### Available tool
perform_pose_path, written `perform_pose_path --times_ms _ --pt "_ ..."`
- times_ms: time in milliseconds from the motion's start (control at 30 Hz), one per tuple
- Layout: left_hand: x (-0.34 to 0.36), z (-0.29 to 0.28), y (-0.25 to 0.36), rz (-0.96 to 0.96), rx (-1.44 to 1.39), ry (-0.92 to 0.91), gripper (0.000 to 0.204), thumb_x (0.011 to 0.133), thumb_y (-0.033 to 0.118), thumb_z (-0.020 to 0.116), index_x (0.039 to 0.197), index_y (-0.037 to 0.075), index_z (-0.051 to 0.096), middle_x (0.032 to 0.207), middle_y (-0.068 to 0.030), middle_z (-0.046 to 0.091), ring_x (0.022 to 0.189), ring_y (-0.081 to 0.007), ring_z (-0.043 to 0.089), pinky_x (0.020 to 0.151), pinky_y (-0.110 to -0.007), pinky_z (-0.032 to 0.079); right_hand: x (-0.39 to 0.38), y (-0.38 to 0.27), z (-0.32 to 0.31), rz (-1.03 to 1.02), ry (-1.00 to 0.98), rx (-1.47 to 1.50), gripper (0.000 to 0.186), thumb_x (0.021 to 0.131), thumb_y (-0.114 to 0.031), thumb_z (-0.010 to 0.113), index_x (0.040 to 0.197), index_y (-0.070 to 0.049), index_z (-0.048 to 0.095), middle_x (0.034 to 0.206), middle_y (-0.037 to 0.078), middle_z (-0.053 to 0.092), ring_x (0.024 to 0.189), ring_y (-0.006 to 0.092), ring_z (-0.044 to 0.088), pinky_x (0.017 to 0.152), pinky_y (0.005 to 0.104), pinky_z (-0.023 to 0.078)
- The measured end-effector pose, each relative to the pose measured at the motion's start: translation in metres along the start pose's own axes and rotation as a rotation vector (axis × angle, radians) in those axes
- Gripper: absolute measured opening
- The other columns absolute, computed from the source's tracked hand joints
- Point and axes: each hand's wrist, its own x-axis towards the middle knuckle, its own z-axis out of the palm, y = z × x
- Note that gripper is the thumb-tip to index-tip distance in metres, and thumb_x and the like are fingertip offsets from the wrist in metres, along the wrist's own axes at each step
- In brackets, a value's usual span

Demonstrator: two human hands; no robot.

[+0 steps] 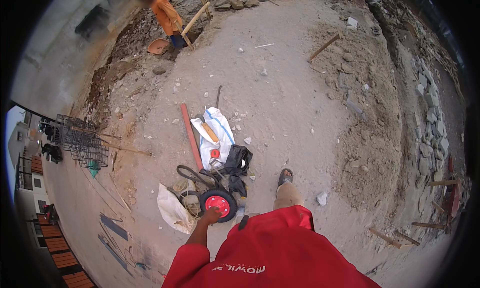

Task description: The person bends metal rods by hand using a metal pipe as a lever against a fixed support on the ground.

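Observation:
My left hand (212,215) is at the red hub of a small black-tyred wheel (230,202), its fingers closed at the hub's lower left edge. The exact grip is too small to make out. Right beside the wheel lie a black strap (187,174) and a coil of pale hose or cord (190,200). A white sack (171,208) spreads out to their left. Beyond the wheel are a black plastic bag (239,160) and a white sack with blue stripes (220,130), with a red tape measure-like object (215,153) on it. My right hand is out of view.
A reddish bar (191,135) lies left of the striped sack. A person in orange (166,13) stands in a trench at the far left, near a basin (158,46). Wire cages (82,140) are at left; a soil mound (365,153) and stone blocks (430,118) at right.

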Motion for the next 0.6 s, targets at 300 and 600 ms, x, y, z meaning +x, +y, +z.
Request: perform_pose_path --times_ms 300,600 --pt "0.094 -0.308 0.224 -0.026 -0.796 0.939 0.083 0.089 0.017 0.065 0.152 0.005 0.013 0.094 -0.0114 0.065 0.078 -0.016 0.062 0.07 -0.028 0.049 0.192 -0.423 -0.413 -0.429 0.442 -0.146 0.04 0.084 -0.022 0.064 0.112 0.006 0.064 0.071 0.013 0.067 0.056 0.0192 0.065 0.048 0.0342 0.05" --pt "0.313 -0.426 0.208 -0.393 -0.58 0.808 0.05 0.085 0.029 0.067 0.123 -0.003 0.058 0.102 -0.022 0.068 0.094 -0.0316 0.068 0.084 -0.039 0.052 0.28 -0.834 -0.429 -0.651 0.356 -0.004 0.037 0.09 -0.018 0.06 0.119 0.006 0.059 0.079 0.01 0.065 0.062 0.0152 0.064 0.049 0.0289 0.047"
